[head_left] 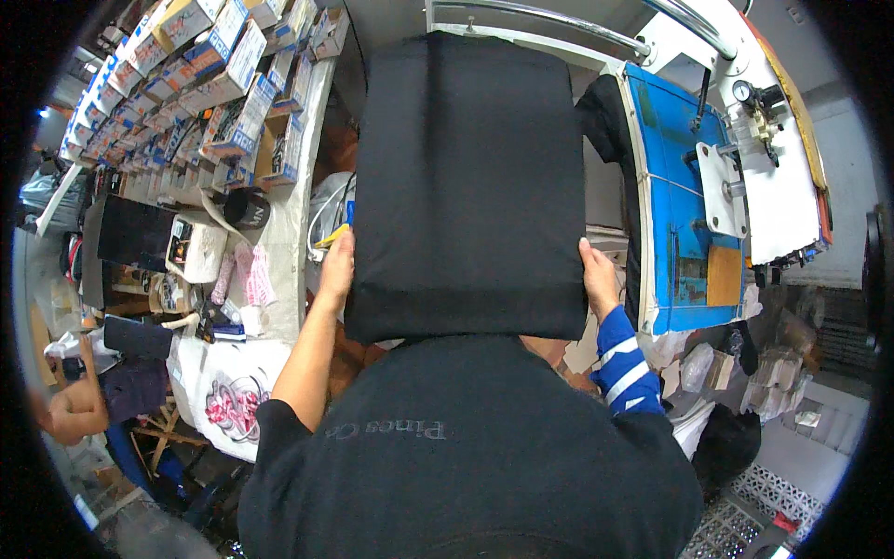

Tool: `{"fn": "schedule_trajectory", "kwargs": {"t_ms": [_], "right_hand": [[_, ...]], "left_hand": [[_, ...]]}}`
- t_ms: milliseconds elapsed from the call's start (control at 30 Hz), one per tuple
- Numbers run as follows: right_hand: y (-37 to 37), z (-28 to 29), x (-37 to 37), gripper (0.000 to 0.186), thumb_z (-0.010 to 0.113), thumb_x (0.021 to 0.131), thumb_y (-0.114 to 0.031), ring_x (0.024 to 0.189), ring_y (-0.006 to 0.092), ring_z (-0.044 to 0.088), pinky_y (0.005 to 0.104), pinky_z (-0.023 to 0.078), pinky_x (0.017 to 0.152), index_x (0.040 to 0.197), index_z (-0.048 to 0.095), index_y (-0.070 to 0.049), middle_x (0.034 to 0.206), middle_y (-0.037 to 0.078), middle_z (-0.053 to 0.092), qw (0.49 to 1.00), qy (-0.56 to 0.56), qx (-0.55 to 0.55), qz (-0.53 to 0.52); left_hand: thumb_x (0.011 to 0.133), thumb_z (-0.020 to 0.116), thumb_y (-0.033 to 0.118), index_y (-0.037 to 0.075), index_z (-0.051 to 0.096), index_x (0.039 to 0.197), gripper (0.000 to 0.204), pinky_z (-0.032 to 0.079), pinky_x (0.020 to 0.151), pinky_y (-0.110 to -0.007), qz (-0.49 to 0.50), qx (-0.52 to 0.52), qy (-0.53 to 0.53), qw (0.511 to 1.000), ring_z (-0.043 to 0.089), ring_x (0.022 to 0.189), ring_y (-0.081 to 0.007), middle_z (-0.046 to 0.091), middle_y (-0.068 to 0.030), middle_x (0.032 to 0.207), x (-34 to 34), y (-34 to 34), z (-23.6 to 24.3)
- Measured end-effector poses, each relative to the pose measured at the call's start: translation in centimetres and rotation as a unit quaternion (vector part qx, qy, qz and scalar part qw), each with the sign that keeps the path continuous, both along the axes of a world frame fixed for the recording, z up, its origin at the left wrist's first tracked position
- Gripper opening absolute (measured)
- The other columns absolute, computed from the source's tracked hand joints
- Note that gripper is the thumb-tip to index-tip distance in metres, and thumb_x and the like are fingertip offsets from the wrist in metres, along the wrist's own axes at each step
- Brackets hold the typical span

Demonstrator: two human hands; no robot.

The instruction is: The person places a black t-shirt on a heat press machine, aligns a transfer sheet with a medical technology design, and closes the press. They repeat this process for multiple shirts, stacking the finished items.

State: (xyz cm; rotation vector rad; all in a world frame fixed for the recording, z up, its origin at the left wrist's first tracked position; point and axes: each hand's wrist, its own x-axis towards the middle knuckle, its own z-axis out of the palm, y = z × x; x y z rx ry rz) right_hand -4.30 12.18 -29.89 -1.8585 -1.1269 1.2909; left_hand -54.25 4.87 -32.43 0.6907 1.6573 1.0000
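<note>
A broad black fabric (466, 186) lies smooth and rectangular in front of me at centre, apparently over a board I cannot see. My left hand (339, 265) holds its left edge near the bottom corner, thumb up, beside a yellow object (331, 236). My right hand (596, 270) grips the opposite edge, with its thumb along the side and its other fingers mostly hidden. A blue-and-white sleeve covers my right forearm. Just right of the fabric, a bunched black cloth (601, 116) hangs beside a blue press platen (666, 214).
A white press machine (782, 214) with gauge and metal rails (549, 20) stands at right and back. Left, a long table (317, 112) bears stacked boxes (233, 102) and tools. A co-worker's bare arm (74, 410) is at far left. Bags and cartons (773, 373) lie lower right.
</note>
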Motion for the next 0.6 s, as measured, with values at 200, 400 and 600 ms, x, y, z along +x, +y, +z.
{"fn": "schedule_trajectory", "kwargs": {"t_ms": [200,400,600], "right_hand": [[-4.2,0.9,3.5,0.012,0.069,0.099,-0.019,0.086,0.0152,0.067,0.0317,0.054,0.084,0.094,0.065,-0.009,0.094,0.003,0.071,0.941,0.323,-0.034,-0.101],[-4.8,-1.5,5.1,0.012,0.069,0.099,-0.019,0.092,0.0158,0.066,0.0342,0.052,0.091,0.093,0.062,-0.011,0.095,0.002,0.069,0.924,0.37,-0.019,-0.095],[-5.0,-2.5,5.6,0.014,0.07,0.098,-0.021,0.092,0.0171,0.067,0.0352,0.054,0.09,0.093,0.062,-0.011,0.097,0.004,0.071,0.918,0.389,-0.015,-0.076]], "left_hand": [[0.102,0.063,0.034,0.007,0.067,0.111,0.029,0.053,0.082,-0.031,0.028,0.032,-0.228,0.973,0.068,0.091,-0.0135,0.073,-0.0016,0.103,-3.8,-4.4,0.7],[0.105,0.06,0.028,0.01,0.064,0.108,0.019,0.053,0.076,-0.033,0.004,0.02,-0.224,0.974,0.067,0.084,-0.0135,0.072,-0.0009,0.1,-4.2,-5.2,-0.2],[0.105,0.058,0.025,0.005,0.062,0.123,0.027,0.052,0.094,-0.035,-0.014,0.059,-0.269,0.961,0.067,0.108,-0.0182,0.071,-0.0066,0.119,-3.6,-5.5,-0.6]]}}
